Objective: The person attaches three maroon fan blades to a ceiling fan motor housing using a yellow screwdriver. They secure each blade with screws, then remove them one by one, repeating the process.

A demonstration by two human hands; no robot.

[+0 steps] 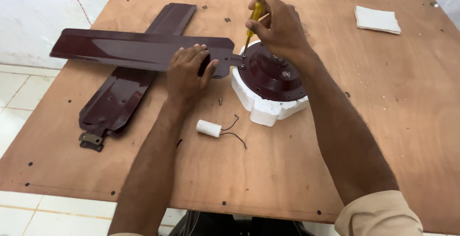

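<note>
On my feed, right hand (278,23) grips the yellow screwdriver (254,23) at the motor hub (270,75); left hand (189,70) presses 1 blade (139,49) flat there. 1 screw (220,102) loose, other blades (129,87) waiting.

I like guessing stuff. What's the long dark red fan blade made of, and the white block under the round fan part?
The fan blade looks like painted metal: thin, flat, glossy maroon with shiny reflections. The white block looks like foam packing: matte, grainy, chunky edges. The left hand presses on the blade.
</note>
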